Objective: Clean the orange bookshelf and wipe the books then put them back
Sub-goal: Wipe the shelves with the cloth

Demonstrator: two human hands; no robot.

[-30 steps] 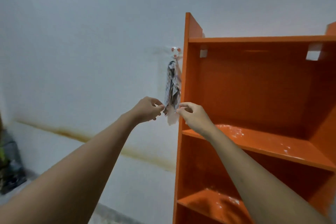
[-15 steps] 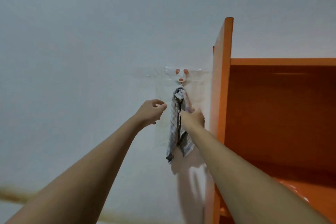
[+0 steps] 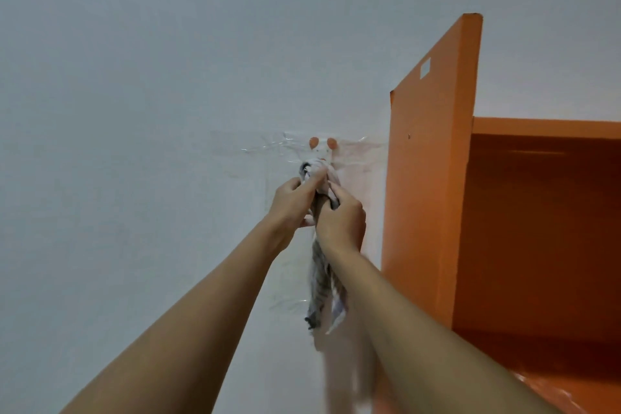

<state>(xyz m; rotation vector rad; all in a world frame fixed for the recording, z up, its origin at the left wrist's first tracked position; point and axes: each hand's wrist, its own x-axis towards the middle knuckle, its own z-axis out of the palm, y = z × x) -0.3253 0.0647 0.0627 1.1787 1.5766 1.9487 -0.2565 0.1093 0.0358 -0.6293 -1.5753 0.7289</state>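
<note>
A grey-and-white checked cloth (image 3: 321, 289) hangs from a small wall hook (image 3: 322, 145) with two orange dots, taped to the white wall. My left hand (image 3: 293, 203) pinches the cloth's top just under the hook. My right hand (image 3: 342, 222) grips the cloth a little lower, fingers curled round it. The cloth's tail dangles below both hands. The orange bookshelf (image 3: 433, 178) stands right of the hook, its side panel close to my right hand. Its top compartment (image 3: 544, 228) holds nothing. No books are in view.
The white wall (image 3: 151, 111) fills the left and top of the view. Clear tape (image 3: 268, 146) spreads around the hook. A glossy orange shelf board (image 3: 584, 390) with pale smears shows at the lower right.
My left hand has moved right onto the cloth's top under the hook and now pinches it. My right hand still holds the cloth. The view shifted left and up.
</note>
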